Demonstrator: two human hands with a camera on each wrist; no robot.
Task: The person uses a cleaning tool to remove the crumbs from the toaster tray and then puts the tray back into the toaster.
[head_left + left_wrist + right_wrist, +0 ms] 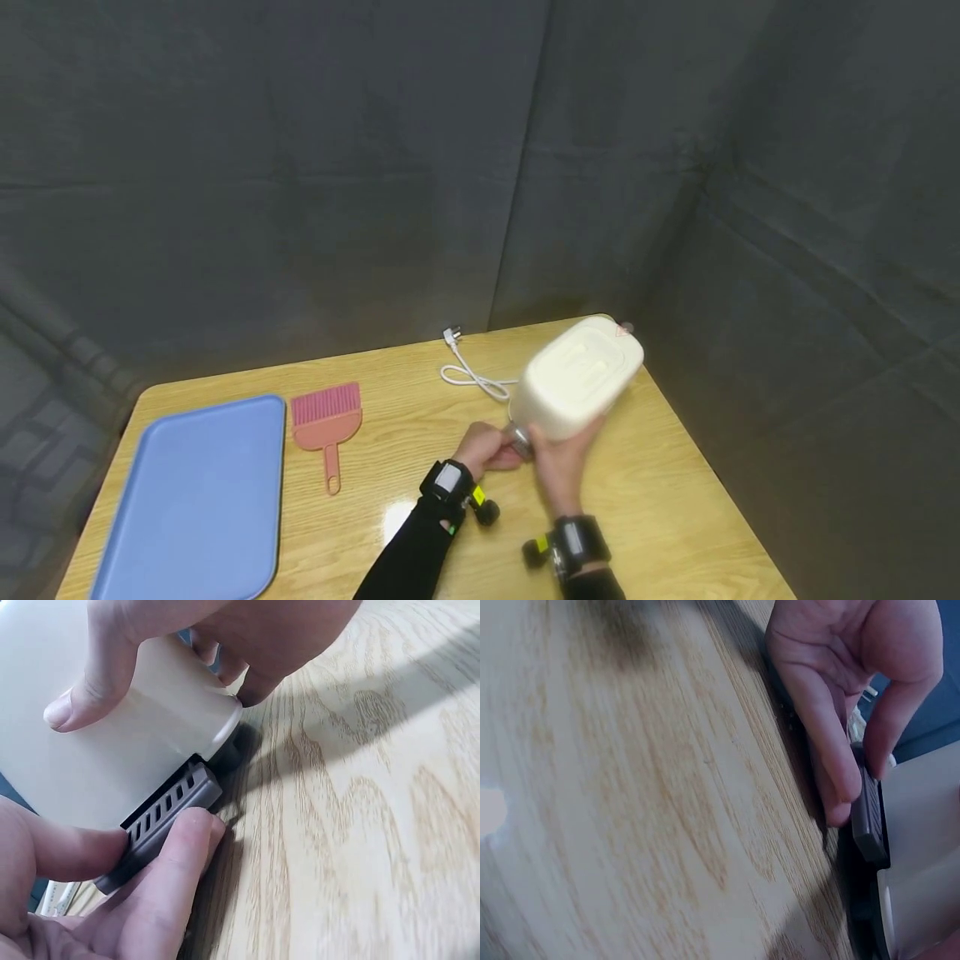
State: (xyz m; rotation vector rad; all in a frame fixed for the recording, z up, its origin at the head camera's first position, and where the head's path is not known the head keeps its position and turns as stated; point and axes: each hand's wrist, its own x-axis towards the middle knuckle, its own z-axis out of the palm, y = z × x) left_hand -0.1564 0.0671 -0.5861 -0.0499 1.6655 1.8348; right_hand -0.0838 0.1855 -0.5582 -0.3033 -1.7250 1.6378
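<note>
A cream, rounded, toaster-like appliance [581, 375] is tilted up off the table at the right, its broad face with shallow recesses toward the head camera. My right hand [561, 467] grips its near end, thumb on one side and fingers around the lower edge in the left wrist view. A dark grey slotted piece [161, 825] sits along the appliance's edge, beside a narrow dark gap. Thumb and fingers of my left hand [487, 448] pinch this piece; the right wrist view shows the same pinch from the other side. Whether the piece is still attached is hidden.
A white power cord [476, 379] with its plug [452, 335] lies behind the appliance. Left of the hands are a pink brush and dustpan [327, 429] and a blue tray [202, 500]. Dark grey cloth [337, 208] hangs behind the wooden table [675, 500].
</note>
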